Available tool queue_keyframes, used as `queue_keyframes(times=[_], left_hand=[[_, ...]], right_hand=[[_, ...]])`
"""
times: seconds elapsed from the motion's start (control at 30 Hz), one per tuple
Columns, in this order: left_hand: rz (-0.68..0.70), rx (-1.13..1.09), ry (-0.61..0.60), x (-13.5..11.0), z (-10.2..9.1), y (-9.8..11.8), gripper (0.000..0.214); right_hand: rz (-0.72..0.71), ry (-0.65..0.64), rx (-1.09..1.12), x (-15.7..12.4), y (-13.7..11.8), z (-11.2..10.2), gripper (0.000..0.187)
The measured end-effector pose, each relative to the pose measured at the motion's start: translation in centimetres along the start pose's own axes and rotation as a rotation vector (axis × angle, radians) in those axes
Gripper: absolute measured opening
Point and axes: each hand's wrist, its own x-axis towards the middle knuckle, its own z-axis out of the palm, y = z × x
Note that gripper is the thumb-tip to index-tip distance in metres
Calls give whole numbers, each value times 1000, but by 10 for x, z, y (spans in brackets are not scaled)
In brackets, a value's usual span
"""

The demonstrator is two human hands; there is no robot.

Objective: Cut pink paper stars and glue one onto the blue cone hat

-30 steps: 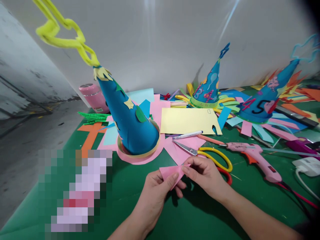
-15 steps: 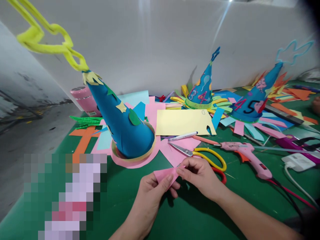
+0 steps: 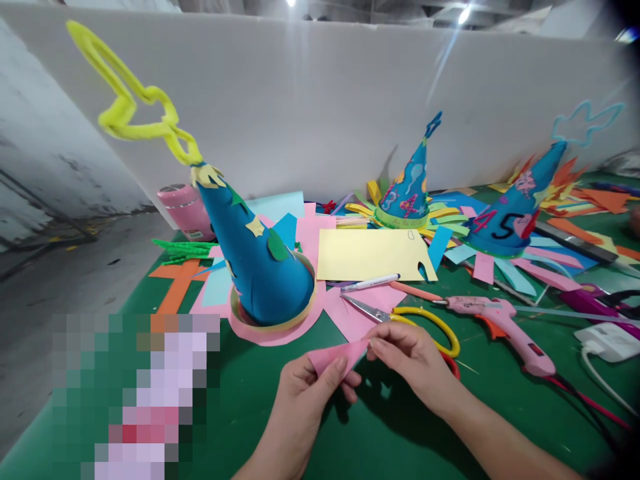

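Observation:
Between my two hands is a small piece of pink paper (image 3: 336,357), held above the green table (image 3: 250,400). My left hand (image 3: 315,393) pinches its left part between thumb and fingers. The fingertips of my right hand (image 3: 407,353) close on its right corner. Just beyond them lie scissors (image 3: 425,320) with a yellow handle and a red one, over a larger pink sheet (image 3: 345,313). A white pen (image 3: 373,283) rests near the blades. Left of these stands a blue cone hat (image 3: 265,273) with leaf and star cut-outs and a yellow wire shape on top.
At right lies a pink glue gun (image 3: 505,327) with its cord, near a white plug (image 3: 605,340). A pale yellow sheet (image 3: 370,253) is behind the pen. Two more decorated hats, a blue one (image 3: 407,190) and a numbered one (image 3: 520,213), stand farther back. A pink cup (image 3: 187,213) is at left.
My right fingertips have shifted slightly right along the pink paper's corner, and a pale edge now shows there. The whole view has tilted up a little, so objects sit lower and rightward.

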Motion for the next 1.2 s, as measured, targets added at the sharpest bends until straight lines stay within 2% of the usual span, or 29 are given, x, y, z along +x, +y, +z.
queue_keyframes(times=[0.4,0.57,0.77,1.2], left_hand=[[11,26,12,-1,1,-1,22],[12,19,4,1,-1,-5,24],[-31,-83,-29,4,-4,-7,22],[-115,-187,-93,5,-1,-5,20]], right_hand=[[-62,80,-96,0,5,7,25],[-39,111,-79,0,5,9,26],[68,6,111,0,3,9,26],[-10,85,-82,0,2,15,25]])
